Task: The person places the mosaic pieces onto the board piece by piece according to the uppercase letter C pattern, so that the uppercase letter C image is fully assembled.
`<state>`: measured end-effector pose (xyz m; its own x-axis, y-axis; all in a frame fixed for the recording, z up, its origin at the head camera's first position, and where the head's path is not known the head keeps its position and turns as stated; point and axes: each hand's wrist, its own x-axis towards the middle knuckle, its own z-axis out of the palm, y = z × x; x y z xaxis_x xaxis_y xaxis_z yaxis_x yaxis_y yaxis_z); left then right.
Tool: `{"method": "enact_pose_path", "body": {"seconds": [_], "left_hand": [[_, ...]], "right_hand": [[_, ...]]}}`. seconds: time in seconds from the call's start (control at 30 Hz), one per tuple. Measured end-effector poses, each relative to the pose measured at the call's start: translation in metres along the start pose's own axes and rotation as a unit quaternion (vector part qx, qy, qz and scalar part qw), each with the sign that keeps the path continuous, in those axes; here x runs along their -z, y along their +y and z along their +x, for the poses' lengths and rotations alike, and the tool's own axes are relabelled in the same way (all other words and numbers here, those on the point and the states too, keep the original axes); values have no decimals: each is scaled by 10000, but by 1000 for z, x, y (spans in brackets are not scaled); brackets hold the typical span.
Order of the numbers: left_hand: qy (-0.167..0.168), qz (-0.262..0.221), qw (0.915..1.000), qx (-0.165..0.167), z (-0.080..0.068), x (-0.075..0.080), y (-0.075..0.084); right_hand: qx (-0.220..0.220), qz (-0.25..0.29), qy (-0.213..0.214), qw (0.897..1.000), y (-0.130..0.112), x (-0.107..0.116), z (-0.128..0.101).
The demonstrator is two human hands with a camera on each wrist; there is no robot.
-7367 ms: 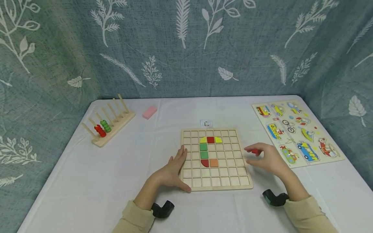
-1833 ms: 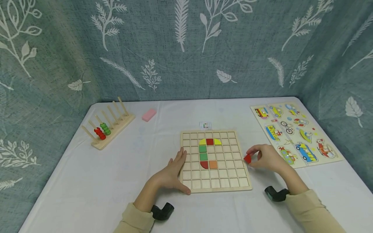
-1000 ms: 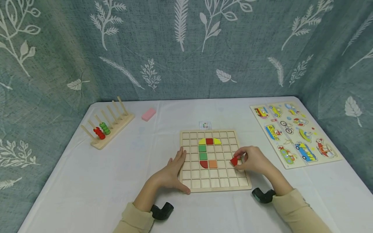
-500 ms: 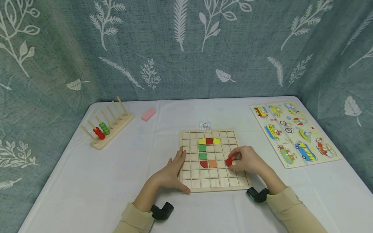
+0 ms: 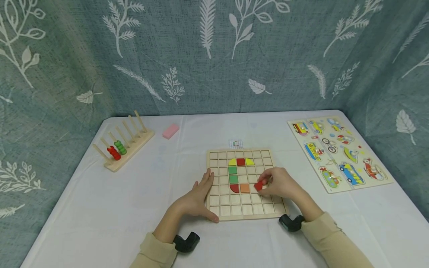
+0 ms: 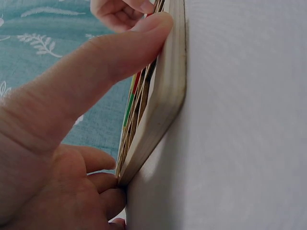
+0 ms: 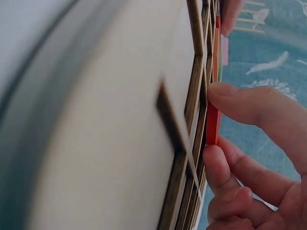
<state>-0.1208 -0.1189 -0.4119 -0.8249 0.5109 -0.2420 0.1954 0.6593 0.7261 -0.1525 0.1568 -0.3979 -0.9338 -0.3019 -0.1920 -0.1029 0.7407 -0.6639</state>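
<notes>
A wooden grid board (image 5: 248, 217) lies flat on the table. Set in its cells are two yellow curved tiles (image 5: 249, 162), a red square tile (image 5: 240, 162), two green tiles (image 5: 232, 170), a dark red quarter-round tile (image 5: 234, 188) and an orange tile (image 5: 245, 188). My right hand (image 5: 279, 183) pinches a red tile (image 5: 257, 186) just right of the orange one. Thumb and fingertips hold that tile by its edges at the grid in the right wrist view. My left hand (image 5: 196, 199) rests spread along the board's left side, its thumb on the front corner.
A small printed pattern card (image 5: 236, 143) lies behind the board. At the back left stand a wooden peg rack (image 5: 134, 150) with red and green beads and a pink block (image 5: 171, 131). A vehicle picture puzzle (image 5: 338, 152) lies at the right.
From beyond the board's right edge, my right hand has carried the red tile leftward over the grid to beside the orange tile. My left hand has kept its place.
</notes>
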Motion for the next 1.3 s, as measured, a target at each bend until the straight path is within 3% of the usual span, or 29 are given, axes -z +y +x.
{"method": "enact_pose_path", "body": {"seconds": [1.3], "left_hand": [[7,46,10000,47,1,-1,-1]], "right_hand": [[71,104,133,9998,-4,-8,2]]}}
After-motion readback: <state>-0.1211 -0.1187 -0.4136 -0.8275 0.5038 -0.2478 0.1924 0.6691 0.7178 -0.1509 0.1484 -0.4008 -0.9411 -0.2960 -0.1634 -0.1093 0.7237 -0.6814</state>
